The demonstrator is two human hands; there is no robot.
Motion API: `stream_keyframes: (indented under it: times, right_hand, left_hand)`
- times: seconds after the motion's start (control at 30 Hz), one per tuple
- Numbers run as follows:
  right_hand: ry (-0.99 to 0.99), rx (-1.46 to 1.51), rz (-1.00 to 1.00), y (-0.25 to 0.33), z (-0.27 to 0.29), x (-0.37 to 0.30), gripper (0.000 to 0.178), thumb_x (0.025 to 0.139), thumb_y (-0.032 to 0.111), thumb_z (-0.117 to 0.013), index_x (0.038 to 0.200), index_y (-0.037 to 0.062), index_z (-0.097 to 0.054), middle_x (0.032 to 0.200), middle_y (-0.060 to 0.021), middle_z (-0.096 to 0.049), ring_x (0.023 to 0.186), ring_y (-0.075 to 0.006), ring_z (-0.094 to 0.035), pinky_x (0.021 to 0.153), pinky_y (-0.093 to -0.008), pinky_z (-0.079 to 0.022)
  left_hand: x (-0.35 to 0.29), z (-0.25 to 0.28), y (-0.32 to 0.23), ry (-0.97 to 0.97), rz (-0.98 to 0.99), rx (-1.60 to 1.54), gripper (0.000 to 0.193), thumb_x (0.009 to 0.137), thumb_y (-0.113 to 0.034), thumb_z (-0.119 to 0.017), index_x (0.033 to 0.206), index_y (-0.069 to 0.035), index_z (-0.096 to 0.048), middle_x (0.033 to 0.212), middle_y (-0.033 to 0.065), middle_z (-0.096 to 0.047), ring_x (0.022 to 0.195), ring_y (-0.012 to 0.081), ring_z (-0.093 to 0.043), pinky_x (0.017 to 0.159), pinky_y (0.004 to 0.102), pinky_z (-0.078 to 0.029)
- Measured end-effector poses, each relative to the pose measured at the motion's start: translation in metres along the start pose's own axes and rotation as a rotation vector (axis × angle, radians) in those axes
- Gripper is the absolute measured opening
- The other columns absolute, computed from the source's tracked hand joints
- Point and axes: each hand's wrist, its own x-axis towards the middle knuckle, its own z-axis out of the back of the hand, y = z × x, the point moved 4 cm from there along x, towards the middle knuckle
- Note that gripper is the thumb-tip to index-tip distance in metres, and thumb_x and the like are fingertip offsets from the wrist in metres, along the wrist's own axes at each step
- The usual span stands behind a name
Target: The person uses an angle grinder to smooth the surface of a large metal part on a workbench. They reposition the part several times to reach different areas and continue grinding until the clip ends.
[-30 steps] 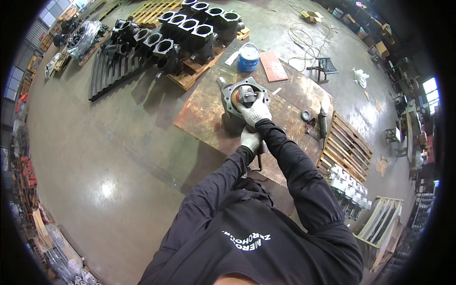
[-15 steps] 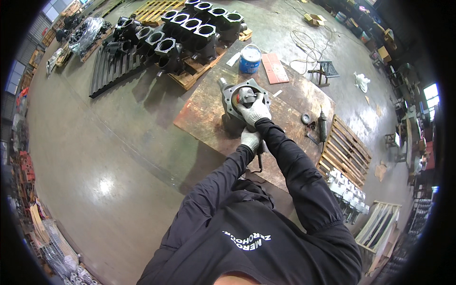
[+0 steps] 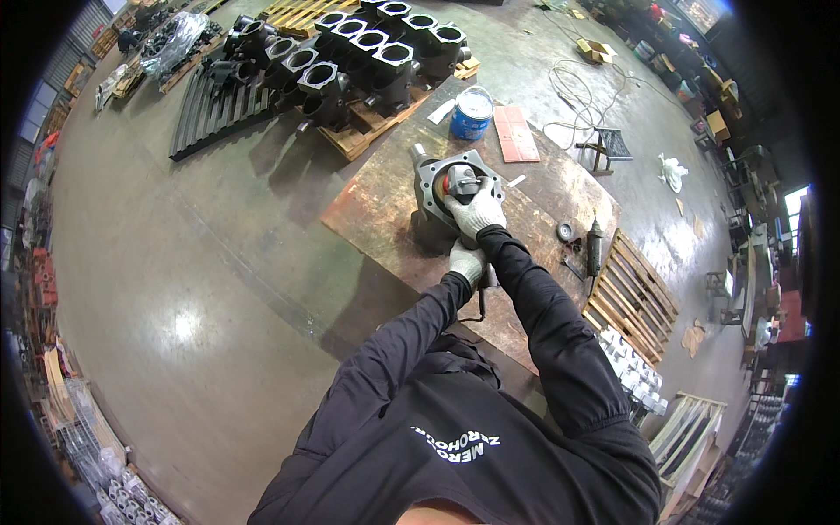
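Observation:
Both my hands wear light knitted gloves and grip an angle grinder [image 3: 462, 181]. My right hand [image 3: 480, 213] closes round it just behind its metal head. Lower down, my left hand [image 3: 467, 262] wraps the rear of the body, and a dark cord [image 3: 481, 304] hangs from that end. The grinder's head is inside the round opening of a grey metal casting [image 3: 428, 197], which has a flange with bolt holes. This casting stands on a worn, rust-stained work table [image 3: 376, 206]. Its rim hides most of the grinding disc.
On the table are a blue paint can [image 3: 472, 115], a flat pink-red box [image 3: 516, 135], a disc [image 3: 565, 232] and a dark handheld tool [image 3: 595, 247]. Several black castings [image 3: 392, 80] crowd a pallet at far left. A wooden pallet [image 3: 626, 297] and a stool [image 3: 608, 147] stand right.
The whole view has shifted slightly. Both hands keep their hold on the grinder; its head has turned a little within the casting's opening.

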Motion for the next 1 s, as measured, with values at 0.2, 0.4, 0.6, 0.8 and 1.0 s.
stream_keyframes:
  times: [0.2,0.4,0.6,0.8,1.0]
  right_hand:
    - [-0.052,0.033,0.054,-0.004,0.004,-0.002,0.094,0.078,0.055,-0.076,0.145,0.0040,-0.032,0.121,-0.0287,-0.066,0.109,-0.0433,-0.068,0.095,-0.0468,-0.054]
    - [-0.127,0.071,0.049,-0.015,0.005,-0.013,0.104,0.078,0.055,-0.078,0.152,0.0045,-0.026,0.125,-0.0299,-0.065,0.110,-0.0443,-0.068,0.095,-0.0476,-0.054]
    - [-0.132,0.023,0.026,-0.013,0.002,-0.010,0.104,0.077,0.055,-0.078,0.151,0.0030,-0.027,0.127,-0.0301,-0.063,0.112,-0.0438,-0.067,0.097,-0.0468,-0.053]
    - [-0.149,-0.049,0.076,-0.001,-0.002,0.008,0.099,0.077,0.054,-0.078,0.147,0.0014,-0.031,0.133,-0.0304,-0.059,0.114,-0.0441,-0.066,0.097,-0.0474,-0.053]
    - [-0.206,-0.026,-0.052,-0.007,-0.005,-0.010,0.105,0.080,0.055,-0.077,0.151,-0.0020,-0.026,0.134,-0.0326,-0.058,0.114,-0.0442,-0.066,0.097,-0.0457,-0.052]
  left_hand:
    - [0.004,-0.002,0.005,0.030,-0.137,0.057,0.055,0.084,-0.005,-0.076,0.134,-0.001,-0.052,0.123,0.0117,-0.066,0.107,0.0226,-0.065,0.093,0.0329,-0.052]
    - [0.009,-0.005,0.022,0.029,-0.148,0.025,0.058,0.084,-0.005,-0.076,0.135,-0.005,-0.050,0.128,0.0101,-0.064,0.115,0.0228,-0.062,0.100,0.0333,-0.050]
    - [0.007,-0.003,0.017,0.048,-0.159,0.058,0.053,0.088,-0.016,-0.075,0.134,-0.003,-0.052,0.132,0.0129,-0.063,0.119,0.0230,-0.060,0.099,0.0334,-0.050]
    - [0.011,-0.006,-0.005,0.132,-0.057,0.081,0.057,0.084,-0.018,-0.080,0.130,0.004,-0.053,0.123,0.0146,-0.067,0.109,0.0234,-0.065,0.095,0.0340,-0.052]
    - [-0.004,-0.001,-0.003,0.210,-0.094,0.200,0.061,0.083,-0.017,-0.079,0.132,-0.004,-0.046,0.127,0.0131,-0.064,0.119,0.0241,-0.062,0.098,0.0370,-0.050]
